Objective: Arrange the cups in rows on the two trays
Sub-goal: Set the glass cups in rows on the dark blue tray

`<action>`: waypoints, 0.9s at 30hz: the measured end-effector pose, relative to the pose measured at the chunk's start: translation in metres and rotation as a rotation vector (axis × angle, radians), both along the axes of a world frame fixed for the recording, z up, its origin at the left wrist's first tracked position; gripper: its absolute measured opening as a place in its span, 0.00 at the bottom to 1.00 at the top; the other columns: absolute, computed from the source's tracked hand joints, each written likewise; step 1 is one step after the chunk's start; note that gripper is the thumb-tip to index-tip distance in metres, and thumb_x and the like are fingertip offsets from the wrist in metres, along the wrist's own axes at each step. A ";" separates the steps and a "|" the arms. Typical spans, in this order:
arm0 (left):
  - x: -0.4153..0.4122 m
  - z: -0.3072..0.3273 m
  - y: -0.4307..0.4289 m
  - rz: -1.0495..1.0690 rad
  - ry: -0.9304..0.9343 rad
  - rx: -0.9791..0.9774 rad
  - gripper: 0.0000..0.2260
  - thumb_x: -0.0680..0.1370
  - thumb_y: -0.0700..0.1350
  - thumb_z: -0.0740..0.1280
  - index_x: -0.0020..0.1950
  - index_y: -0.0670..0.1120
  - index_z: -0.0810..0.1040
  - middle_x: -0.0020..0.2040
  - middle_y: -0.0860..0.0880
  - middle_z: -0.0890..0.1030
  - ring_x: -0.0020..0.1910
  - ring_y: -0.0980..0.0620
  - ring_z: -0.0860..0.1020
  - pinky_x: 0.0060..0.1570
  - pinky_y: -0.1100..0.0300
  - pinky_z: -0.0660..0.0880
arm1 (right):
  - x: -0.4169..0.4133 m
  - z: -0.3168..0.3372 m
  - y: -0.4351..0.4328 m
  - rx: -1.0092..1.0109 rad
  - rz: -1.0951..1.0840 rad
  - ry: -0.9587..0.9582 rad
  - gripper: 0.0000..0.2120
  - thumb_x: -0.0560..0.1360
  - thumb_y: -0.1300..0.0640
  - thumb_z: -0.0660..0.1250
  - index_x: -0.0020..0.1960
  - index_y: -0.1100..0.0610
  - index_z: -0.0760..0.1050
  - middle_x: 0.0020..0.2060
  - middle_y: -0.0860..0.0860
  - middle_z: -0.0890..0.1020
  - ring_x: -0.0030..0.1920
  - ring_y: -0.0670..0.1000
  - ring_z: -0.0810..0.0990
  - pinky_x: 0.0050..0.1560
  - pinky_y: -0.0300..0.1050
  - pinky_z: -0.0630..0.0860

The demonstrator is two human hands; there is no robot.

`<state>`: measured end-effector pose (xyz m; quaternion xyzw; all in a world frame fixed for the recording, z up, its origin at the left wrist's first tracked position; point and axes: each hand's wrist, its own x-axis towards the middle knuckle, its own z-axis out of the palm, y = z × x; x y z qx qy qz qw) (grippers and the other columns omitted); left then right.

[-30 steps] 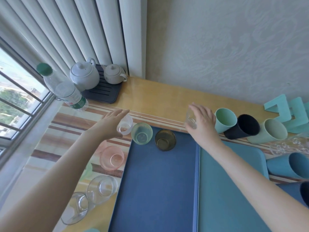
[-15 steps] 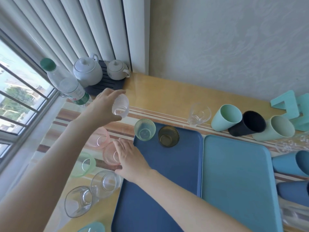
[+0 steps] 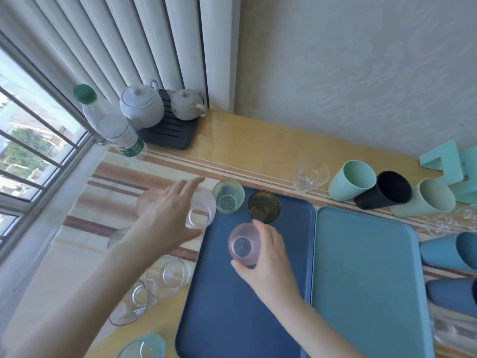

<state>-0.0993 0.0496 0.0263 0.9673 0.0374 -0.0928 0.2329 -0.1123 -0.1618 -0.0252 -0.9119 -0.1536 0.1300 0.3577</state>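
Note:
Two trays lie side by side: a dark blue tray (image 3: pixel 258 319) and, right of it, a light blue tray (image 3: pixel 366 275). A green glass cup (image 3: pixel 228 196) and an amber glass cup (image 3: pixel 263 206) stand at the dark tray's far edge. My right hand (image 3: pixel 268 257) grips a pink glass cup (image 3: pixel 242 246) over the dark tray. My left hand (image 3: pixel 167 215) holds a clear textured cup (image 3: pixel 202 213) at the tray's far left corner, beside the green cup. Another pink cup (image 3: pixel 147 202) shows behind my left hand.
Clear glasses (image 3: pixel 165 277) and a blue one (image 3: pixel 144 347) lie left of the dark tray. A clear glass (image 3: pixel 308 177), mint, black and grey-green cups (image 3: pixel 382 193) lie behind the trays; blue cups (image 3: pixel 454 251) at right. Teapots (image 3: pixel 142 105) and a bottle (image 3: pixel 111 122) stand far left.
My right hand has picked up a pink cup from left of the tray and carried it over the dark tray. My left hand has lowered the clear cup toward the tray's far left corner.

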 end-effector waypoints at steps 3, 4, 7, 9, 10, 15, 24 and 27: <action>-0.019 -0.026 -0.018 0.016 -0.012 -0.090 0.34 0.66 0.44 0.74 0.69 0.44 0.63 0.62 0.48 0.71 0.62 0.47 0.71 0.58 0.58 0.67 | -0.002 -0.011 -0.020 -0.054 -0.102 0.043 0.37 0.65 0.53 0.76 0.69 0.55 0.62 0.59 0.47 0.69 0.61 0.49 0.66 0.60 0.37 0.63; -0.023 -0.035 -0.023 0.022 -0.010 -0.091 0.33 0.66 0.43 0.74 0.68 0.44 0.64 0.61 0.47 0.72 0.61 0.47 0.71 0.57 0.59 0.68 | -0.002 -0.014 -0.023 -0.063 -0.115 0.052 0.37 0.65 0.54 0.76 0.69 0.55 0.62 0.59 0.48 0.69 0.61 0.50 0.67 0.60 0.37 0.63; -0.031 -0.055 -0.035 0.015 0.008 -0.076 0.30 0.64 0.40 0.72 0.65 0.43 0.67 0.58 0.47 0.73 0.59 0.45 0.73 0.54 0.57 0.71 | -0.003 -0.022 -0.024 -0.083 -0.134 0.067 0.37 0.66 0.53 0.75 0.69 0.55 0.61 0.59 0.49 0.69 0.61 0.49 0.66 0.60 0.36 0.63; -0.032 -0.067 -0.040 0.015 0.041 -0.072 0.31 0.64 0.40 0.72 0.65 0.43 0.67 0.58 0.46 0.72 0.58 0.44 0.73 0.53 0.55 0.72 | -0.004 -0.026 -0.021 -0.083 -0.148 0.074 0.37 0.66 0.53 0.75 0.69 0.56 0.61 0.60 0.49 0.69 0.61 0.49 0.66 0.60 0.37 0.64; -0.032 -0.072 -0.041 0.022 0.055 -0.074 0.32 0.63 0.40 0.72 0.65 0.43 0.67 0.57 0.46 0.72 0.57 0.43 0.73 0.53 0.54 0.73 | -0.005 -0.028 -0.019 -0.085 -0.152 0.072 0.37 0.66 0.53 0.75 0.69 0.56 0.61 0.60 0.49 0.69 0.61 0.49 0.66 0.60 0.37 0.64; -0.030 -0.083 -0.044 0.056 0.034 -0.087 0.33 0.63 0.39 0.72 0.67 0.43 0.65 0.59 0.45 0.71 0.59 0.43 0.72 0.53 0.53 0.74 | -0.005 -0.033 -0.012 -0.111 -0.137 0.033 0.38 0.65 0.52 0.76 0.69 0.56 0.61 0.60 0.49 0.69 0.61 0.49 0.67 0.59 0.38 0.65; -0.033 -0.084 -0.042 -0.005 0.049 -0.044 0.43 0.61 0.44 0.78 0.70 0.41 0.62 0.64 0.44 0.69 0.63 0.43 0.69 0.61 0.53 0.70 | -0.010 -0.032 -0.014 -0.108 -0.129 0.071 0.44 0.65 0.47 0.76 0.72 0.55 0.56 0.64 0.48 0.67 0.65 0.49 0.64 0.62 0.37 0.62; -0.037 -0.076 -0.035 0.000 0.005 -0.019 0.48 0.55 0.55 0.80 0.68 0.39 0.65 0.63 0.41 0.71 0.62 0.43 0.68 0.63 0.52 0.65 | -0.012 -0.024 -0.017 -0.103 -0.134 0.073 0.49 0.64 0.44 0.76 0.74 0.56 0.51 0.67 0.49 0.64 0.67 0.49 0.60 0.66 0.40 0.59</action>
